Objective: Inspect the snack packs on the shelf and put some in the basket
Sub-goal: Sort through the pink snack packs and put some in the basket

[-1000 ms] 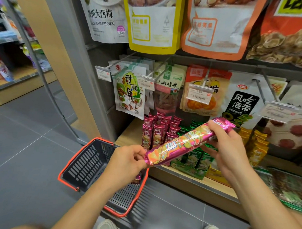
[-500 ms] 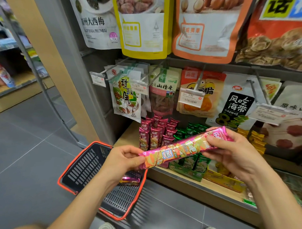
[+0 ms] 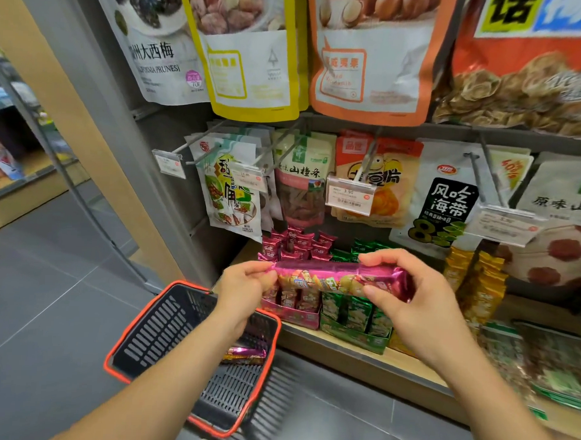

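A long pink snack pack [image 3: 333, 278] lies level between both hands, in front of the bottom shelf. My left hand [image 3: 244, 290] pinches its left end. My right hand [image 3: 411, 303] grips its right end, fingers over the top and thumb on the front. Below and to the left, a black basket with a red rim [image 3: 140, 333] sits on the floor. One pink pack [image 3: 245, 354] lies inside it, partly hidden by my left forearm.
Behind the held pack, the wooden shelf [image 3: 360, 354] carries a display box of pink packs [image 3: 296, 305], a green box [image 3: 354, 321] and yellow packs [image 3: 478, 285]. Hanging snack bags [image 3: 300, 184] and price tags [image 3: 349, 195] jut out on hooks above. Grey tiled floor [image 3: 42, 310] lies left.
The pack has tilted from slanting up to the right to level, and both hands have risen with it. The view has shifted closer to the shelf.
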A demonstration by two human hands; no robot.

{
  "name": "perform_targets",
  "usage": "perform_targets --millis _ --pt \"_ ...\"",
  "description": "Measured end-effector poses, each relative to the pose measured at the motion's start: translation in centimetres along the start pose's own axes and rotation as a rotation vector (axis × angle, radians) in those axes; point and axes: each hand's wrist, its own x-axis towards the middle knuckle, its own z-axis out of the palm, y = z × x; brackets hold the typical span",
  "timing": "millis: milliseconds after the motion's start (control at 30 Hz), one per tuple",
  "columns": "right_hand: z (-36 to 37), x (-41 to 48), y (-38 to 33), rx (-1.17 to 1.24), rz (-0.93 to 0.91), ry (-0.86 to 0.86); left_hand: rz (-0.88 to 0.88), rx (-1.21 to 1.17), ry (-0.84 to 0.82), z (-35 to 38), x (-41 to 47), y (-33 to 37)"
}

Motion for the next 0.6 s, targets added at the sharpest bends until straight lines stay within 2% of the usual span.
perform_targets --millis 67,100,233,300,433,500,600 --pt "0.9 -0.1 0.2 -0.109 -0.114 0.082 0.056 0.079 -0.053 1.2 1.3 0.4" --pt "1.2 0.0 0.4 -0.178 -0.174 0.121 0.121 0.191 -0.079 1.8 2.2 0.6" --pt "1.8 0.3 1.4 -0.384 -0.308 0.251 0.580 0.968 -0.221 3.6 5.8 1.2" --pt "2.5 0.6 1.7 -0.445 -0.326 0.281 0.714 1.232 -0.313 4.5 7.4 1.1" --pt "4.0 1.3 2.5 -0.512 -0.371 0.260 0.661 1.553 -0.382 6.5 10.3 0.9" --pt "4.6 1.7 2.7 -0.545 -0.392 0.243 0.647 1.606 -0.419 7.0 11.0 0.9" --pt "5.4 3.1 2.5 -0.577 -0.391 0.246 0.635 1.549 -0.448 7.0 11.6 0.8"
